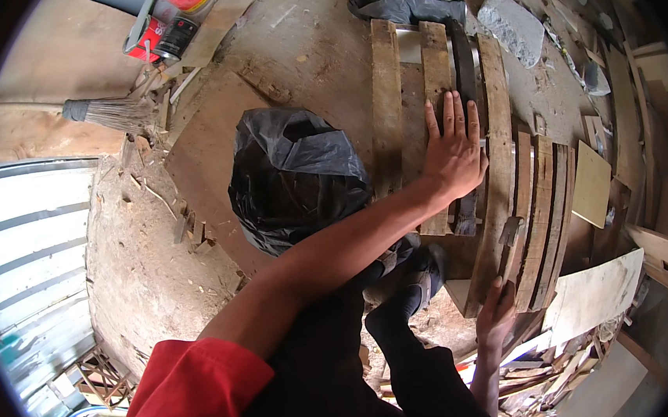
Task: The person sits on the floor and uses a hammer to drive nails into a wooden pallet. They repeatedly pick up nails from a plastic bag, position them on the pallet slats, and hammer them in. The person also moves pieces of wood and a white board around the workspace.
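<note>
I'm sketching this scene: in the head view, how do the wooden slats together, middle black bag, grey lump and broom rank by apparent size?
Largest to smallest:
1. Wooden slats, taken together
2. Middle black bag
3. Grey lump and broom: too alike to rank

The head-worn fisheye camera looks down from close above both hands [455, 152].

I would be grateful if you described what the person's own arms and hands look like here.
The left arm comes out of a plain red short sleeve and is bare below it. The left hand wears no glove, and no watch shows at its wrist. The right hand is ungloved too, with a bare forearm; no sleeve shows on that side.
</note>
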`<state>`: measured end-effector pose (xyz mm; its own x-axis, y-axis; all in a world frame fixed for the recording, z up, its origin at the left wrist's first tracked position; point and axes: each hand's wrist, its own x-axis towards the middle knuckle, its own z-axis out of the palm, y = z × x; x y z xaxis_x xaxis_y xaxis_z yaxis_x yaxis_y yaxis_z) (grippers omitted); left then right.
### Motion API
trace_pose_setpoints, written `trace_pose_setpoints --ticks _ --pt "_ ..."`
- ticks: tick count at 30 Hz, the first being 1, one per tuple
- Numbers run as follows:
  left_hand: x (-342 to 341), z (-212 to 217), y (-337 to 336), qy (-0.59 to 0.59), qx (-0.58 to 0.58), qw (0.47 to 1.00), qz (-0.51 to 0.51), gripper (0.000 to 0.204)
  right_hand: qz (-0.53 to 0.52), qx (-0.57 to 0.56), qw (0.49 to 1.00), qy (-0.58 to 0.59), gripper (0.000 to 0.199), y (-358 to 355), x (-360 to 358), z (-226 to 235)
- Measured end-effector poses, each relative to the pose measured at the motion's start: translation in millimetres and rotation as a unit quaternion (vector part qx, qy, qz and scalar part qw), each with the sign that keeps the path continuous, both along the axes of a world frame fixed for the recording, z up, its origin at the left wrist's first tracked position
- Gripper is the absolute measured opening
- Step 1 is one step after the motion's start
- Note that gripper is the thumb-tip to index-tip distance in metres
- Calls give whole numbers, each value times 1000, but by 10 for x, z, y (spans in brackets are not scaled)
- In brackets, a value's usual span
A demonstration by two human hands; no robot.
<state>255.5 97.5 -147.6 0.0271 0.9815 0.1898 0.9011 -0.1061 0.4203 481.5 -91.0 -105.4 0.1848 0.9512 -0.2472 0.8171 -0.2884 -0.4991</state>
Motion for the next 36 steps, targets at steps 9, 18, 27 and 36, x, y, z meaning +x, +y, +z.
trace_pose_setpoints --ticks 9,18,27,36 --pt "-13 82 4 -20 -16 999 -23 88 -51 30 997 45 53 8 -30 -44" --pt "-2 73 18 -15 -24 999 -27 86 1 19 999 46 47 13 -31 -16" --pt "40 8 49 2 -12 1000 -27 81 -35 15 994 98 52 21 2 -23" --pt "-39 13 41 -59 27 997 -38 79 -23 30 995 92 50 37 2 -25"
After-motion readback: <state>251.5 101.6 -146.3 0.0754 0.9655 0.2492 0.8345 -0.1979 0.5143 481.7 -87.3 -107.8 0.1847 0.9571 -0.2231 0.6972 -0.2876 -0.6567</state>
